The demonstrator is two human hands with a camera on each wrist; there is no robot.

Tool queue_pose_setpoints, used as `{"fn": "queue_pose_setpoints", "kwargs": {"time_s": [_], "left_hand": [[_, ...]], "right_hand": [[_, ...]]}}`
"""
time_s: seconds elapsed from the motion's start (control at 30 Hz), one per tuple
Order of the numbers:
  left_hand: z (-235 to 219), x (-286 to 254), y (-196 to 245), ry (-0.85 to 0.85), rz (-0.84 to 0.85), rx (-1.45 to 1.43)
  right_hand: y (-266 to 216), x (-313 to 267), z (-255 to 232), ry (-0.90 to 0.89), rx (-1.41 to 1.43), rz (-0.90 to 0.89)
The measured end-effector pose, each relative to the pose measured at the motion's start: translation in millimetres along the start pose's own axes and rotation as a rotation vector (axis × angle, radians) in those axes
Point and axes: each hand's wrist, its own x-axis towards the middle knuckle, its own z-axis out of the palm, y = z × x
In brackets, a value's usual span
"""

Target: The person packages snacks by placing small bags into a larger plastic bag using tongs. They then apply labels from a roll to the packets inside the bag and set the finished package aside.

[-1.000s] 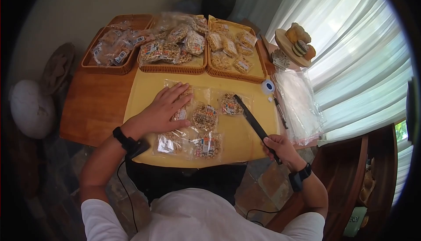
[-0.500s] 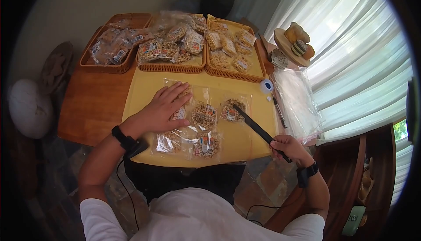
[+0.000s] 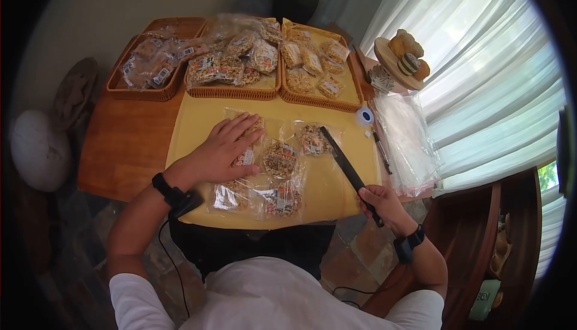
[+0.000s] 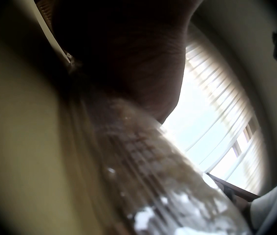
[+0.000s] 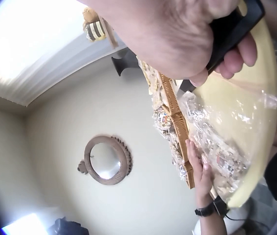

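My left hand [image 3: 223,151] lies flat with spread fingers on clear-wrapped nut packets at the left of the yellow mat [image 3: 324,192]. More wrapped packets [image 3: 280,159] lie beside and below it. My right hand [image 3: 384,205] grips the lower end of a long black flat tool [image 3: 348,171], whose far tip is at the upper right packet [image 3: 313,139]. In the right wrist view the right hand [image 5: 177,34] has its fingers curled round the black tool [image 5: 233,36]. The left wrist view shows the dark left hand [image 4: 128,54] over a blurred shiny packet [image 4: 153,171].
Three wicker trays [image 3: 234,94] of wrapped goods stand along the back. At the right are a tape roll [image 3: 364,116], a pen [image 3: 382,152], a stack of clear bags [image 3: 404,140] and a round wooden stand [image 3: 393,68] with bread-like pieces.
The black tool swung down and right, then back up and left, with my right hand. The upper right packet shifted right, then back left. My left hand stayed put.
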Motion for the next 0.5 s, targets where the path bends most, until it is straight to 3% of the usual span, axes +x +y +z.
{"fn": "queue_pose_setpoints", "kwargs": {"time_s": [0.17, 0.23, 0.33, 0.5], "left_hand": [[-0.3, 0.8, 0.3, 0.018, 0.004, 0.0], [-0.4, 0.1, 1.4, 0.034, 0.014, 0.009], [0.9, 0.7, 0.0, 0.012, 0.001, 0.005], [1.0, 0.8, 0.6, 0.007, 0.0, 0.01]], "right_hand": [[-19.6, -20.8, -17.3, 0.001, -0.089, 0.097], [-15.9, -24.5, -37.1, -0.1, -0.093, 0.115], [-13.4, -25.3, -54.4, -0.189, -0.164, 0.095], [-2.7, -14.4, -54.5, -0.17, -0.208, 0.017]]}}
